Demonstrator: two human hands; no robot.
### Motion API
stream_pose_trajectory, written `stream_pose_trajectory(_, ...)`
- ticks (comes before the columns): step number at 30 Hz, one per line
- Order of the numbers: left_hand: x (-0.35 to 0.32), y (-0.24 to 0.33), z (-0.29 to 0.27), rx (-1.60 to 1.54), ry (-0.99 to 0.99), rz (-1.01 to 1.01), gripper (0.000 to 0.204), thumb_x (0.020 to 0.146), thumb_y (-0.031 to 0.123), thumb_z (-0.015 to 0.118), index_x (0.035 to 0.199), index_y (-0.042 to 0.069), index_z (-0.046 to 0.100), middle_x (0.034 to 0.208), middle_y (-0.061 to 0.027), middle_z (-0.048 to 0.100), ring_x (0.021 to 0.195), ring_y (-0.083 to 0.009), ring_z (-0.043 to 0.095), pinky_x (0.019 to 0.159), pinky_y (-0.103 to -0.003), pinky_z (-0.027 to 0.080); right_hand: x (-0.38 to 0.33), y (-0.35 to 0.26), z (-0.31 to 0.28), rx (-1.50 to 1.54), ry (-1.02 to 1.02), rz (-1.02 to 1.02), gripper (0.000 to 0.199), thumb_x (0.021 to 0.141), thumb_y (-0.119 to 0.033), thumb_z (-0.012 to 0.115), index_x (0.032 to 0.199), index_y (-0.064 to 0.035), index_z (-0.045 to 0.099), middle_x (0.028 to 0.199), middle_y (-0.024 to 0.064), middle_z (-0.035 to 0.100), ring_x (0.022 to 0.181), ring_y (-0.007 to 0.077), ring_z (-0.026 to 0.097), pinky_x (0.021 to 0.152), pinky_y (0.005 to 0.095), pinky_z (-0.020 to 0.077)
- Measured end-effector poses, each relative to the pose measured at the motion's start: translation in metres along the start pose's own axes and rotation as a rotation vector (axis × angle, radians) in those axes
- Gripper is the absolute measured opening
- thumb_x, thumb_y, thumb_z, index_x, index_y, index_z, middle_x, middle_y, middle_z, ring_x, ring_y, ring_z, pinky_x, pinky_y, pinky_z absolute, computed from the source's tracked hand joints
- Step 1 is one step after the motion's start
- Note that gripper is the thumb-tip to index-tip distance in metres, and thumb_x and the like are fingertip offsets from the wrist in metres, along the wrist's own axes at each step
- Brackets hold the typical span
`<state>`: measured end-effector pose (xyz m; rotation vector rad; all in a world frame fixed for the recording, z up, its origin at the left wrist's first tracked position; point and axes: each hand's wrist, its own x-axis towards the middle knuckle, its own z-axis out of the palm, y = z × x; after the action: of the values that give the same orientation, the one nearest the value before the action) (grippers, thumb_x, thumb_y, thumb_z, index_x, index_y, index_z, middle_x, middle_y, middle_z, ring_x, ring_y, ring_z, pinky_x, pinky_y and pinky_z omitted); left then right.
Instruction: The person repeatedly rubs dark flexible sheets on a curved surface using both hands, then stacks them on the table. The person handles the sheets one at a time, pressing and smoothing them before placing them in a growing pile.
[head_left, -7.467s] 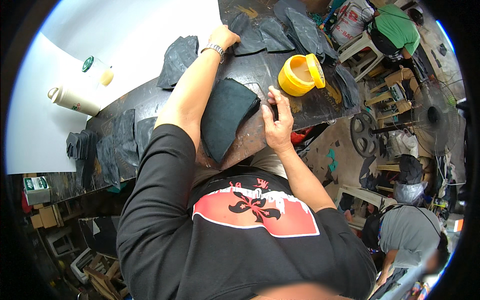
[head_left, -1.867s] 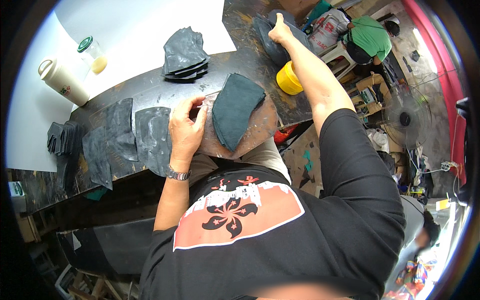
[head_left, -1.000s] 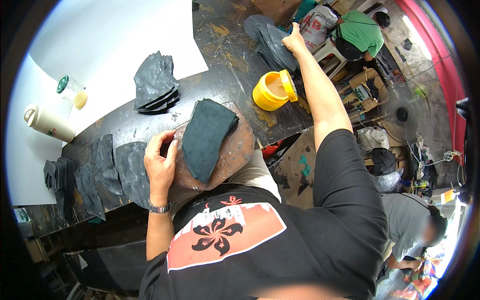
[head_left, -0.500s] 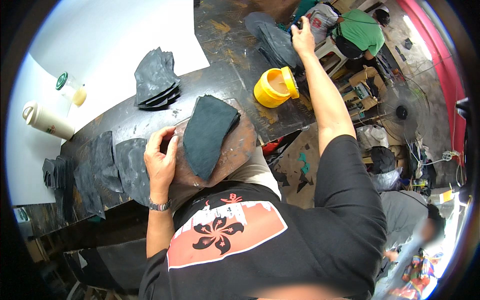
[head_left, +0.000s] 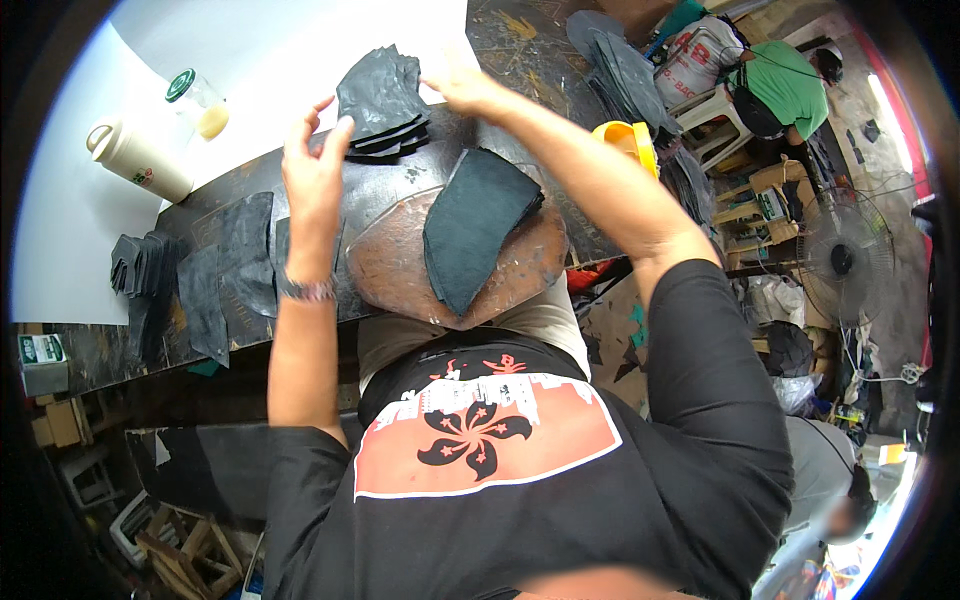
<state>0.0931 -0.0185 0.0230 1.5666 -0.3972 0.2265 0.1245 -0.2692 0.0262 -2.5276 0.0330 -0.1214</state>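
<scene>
My left hand (head_left: 315,155) is open, thumb and fingers apart, just left of a fanned stack of black curved sheet pieces (head_left: 380,100). On the stack's other side is my right hand (head_left: 462,85), its fingers apart and pale against the white sheet. Neither hand clearly grips the stack. Closer to me, a second pile of dark, curved pieces (head_left: 475,225) lies on a worn brown board (head_left: 390,265) over my lap. The pile's top piece looks smooth and dark green-black.
Left on the table (head_left: 100,350) are loose black pieces (head_left: 205,290), a folded black stack (head_left: 140,265), a cream tumbler (head_left: 140,165) and a green-lidded jar (head_left: 195,100). A yellow tub (head_left: 630,145) and more sheets (head_left: 620,75) lie right. A fan (head_left: 842,260) and two people are beyond.
My right hand has come from the far right sheets to the right side of the fanned stack. My left hand has moved from beside the board up to the stack's left side.
</scene>
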Motion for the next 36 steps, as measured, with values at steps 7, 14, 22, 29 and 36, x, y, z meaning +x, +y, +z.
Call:
stream_pose_trajectory(7,0.052,-0.048,0.010,0.131,-0.246,-0.364,0.085,0.092,0.047,0.072,0.157,0.008,0.034,0.157,-0.0258,0.037,0.147,-0.0412,0.031,0.118,-0.050,0.029,-0.014,-0.027,0.047,0.165,0.184,0.233,0.083,0.096,-0.050,0.058,0.158,-0.0041,0.028,0.147,0.0296,0.050,0.135,0.0446,0.050,0.115,0.0471,0.0374)
stream_pose_trajectory(14,0.053,-0.053,0.002,-0.017,-0.250,-0.539,0.095,0.090,0.049,0.074,0.160,0.006,0.026,0.157,-0.0309,0.034,0.148,-0.0414,0.030,0.118,-0.052,0.028,0.005,-0.017,0.040,0.868,0.171,0.345,0.077,0.093,-0.044,0.067,0.151,-0.0040,0.037,0.151,0.0206,0.046,0.139,0.0345,0.042,0.112,0.0531,0.0344)
stream_pose_trajectory(22,0.048,-0.057,0.005,-0.013,-0.267,-0.553,0.093,0.090,0.054,0.071,0.161,0.013,0.025,0.163,-0.0289,0.026,0.151,-0.0437,0.020,0.115,-0.064,0.019,0.020,-0.010,0.045,1.051,0.151,0.487,0.049,0.086,-0.040,0.080,0.121,-0.0110,0.061,0.095,0.0068,0.071,0.080,0.0199,0.068,0.063,0.0348,0.0534)
stream_pose_trajectory(29,0.046,-0.056,0.005,-0.042,-0.287,-0.556,0.096,0.091,0.045,0.073,0.161,0.004,0.022,0.163,-0.0316,0.023,0.154,-0.0368,0.020,0.123,-0.049,0.018,0.008,-0.027,0.044,0.920,0.218,0.324,0.099,0.071,-0.033,0.088,0.148,-0.0005,0.036,0.147,0.0244,0.047,0.137,0.0349,0.045,0.111,0.0465,0.0404)
stream_pose_trajectory(36,0.039,-0.046,0.008,-0.110,-0.325,-0.527,0.099,0.092,0.040,0.074,0.161,0.003,0.015,0.160,-0.0293,0.030,0.143,-0.0328,0.038,0.119,-0.043,0.028,0.018,-0.032,0.047,0.871,0.195,0.459,0.099,0.072,-0.019,0.084,0.150,-0.0064,0.025,0.136,0.0286,0.052,0.122,0.0376,0.056,0.097,0.0547,0.0492)
